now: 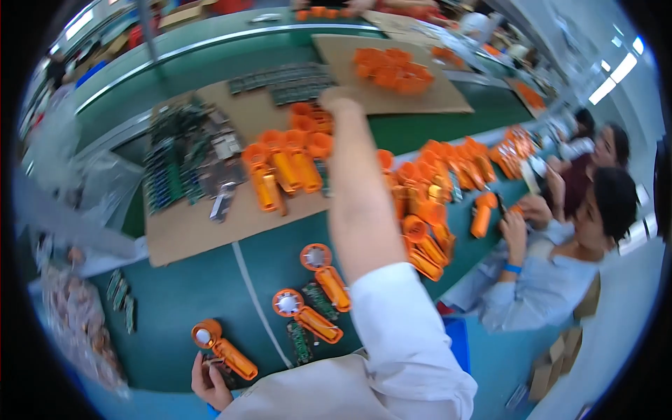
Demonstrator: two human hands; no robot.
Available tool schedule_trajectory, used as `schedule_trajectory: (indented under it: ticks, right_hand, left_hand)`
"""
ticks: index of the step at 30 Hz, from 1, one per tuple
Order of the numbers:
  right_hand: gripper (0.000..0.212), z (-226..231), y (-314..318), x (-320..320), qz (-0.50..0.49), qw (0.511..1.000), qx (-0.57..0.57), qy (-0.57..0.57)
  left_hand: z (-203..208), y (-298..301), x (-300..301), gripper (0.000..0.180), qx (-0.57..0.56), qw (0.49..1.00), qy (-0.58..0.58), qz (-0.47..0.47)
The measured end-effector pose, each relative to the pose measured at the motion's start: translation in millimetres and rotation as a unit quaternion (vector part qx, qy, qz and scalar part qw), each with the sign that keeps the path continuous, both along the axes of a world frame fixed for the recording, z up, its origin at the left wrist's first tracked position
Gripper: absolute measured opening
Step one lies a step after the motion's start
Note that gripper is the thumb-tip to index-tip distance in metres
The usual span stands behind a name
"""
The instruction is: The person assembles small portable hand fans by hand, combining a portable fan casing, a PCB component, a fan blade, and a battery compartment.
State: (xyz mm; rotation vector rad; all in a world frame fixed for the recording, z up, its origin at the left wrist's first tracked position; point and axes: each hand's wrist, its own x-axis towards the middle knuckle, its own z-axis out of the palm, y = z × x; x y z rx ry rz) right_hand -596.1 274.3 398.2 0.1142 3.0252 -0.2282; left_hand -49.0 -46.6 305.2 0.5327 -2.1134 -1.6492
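Low on the left of the green bench, my left hand (211, 383) has its thumb and fingers closed on a small dark circuit board (222, 367). Right beside it lies an orange flashlight-shaped plastic housing (235, 358) with a round head and a hollow handle. My right arm stretches far across the bench. My right hand (340, 99) is next to orange housings (306, 117) and a row of green circuit boards (299, 89); its fingers are hidden and blurred. Nearer me lie two more open housings (318, 324) (330, 285), with green boards (299, 343) alongside.
Cardboard (189, 236) carries piled circuit boards (171, 164) and standing orange housings (285, 164). More housings (427, 245) heap right of my arm. A bag of parts (77, 318) sits at the left edge. A co-worker (553, 259) handles parts on the right.
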Motion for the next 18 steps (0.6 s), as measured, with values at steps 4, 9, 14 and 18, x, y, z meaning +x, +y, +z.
schedule_trajectory:
  ticks: [4,9,14,18]
  right_hand:
    - [0.04,-25,68,-19,0.042,0.999,0.014,0.023]
    - [0.041,-49,47,-60,-0.053,0.997,-0.01,0.05]
    - [0.043,-2,2,-9,-0.086,0.994,-0.054,0.03]
    - [0.045,-7,17,-13,-0.084,0.995,-0.049,0.004]
  left_hand:
    - [17,14,-33,0.033,-0.021,0.996,0.024,-0.084]
    - [10,8,-17,0.035,0.004,0.998,0.012,-0.054]
    - [6,7,-17,0.035,0.012,0.999,0.01,-0.047]
    - [3,9,-23,0.035,-0.033,0.998,0.01,-0.051]
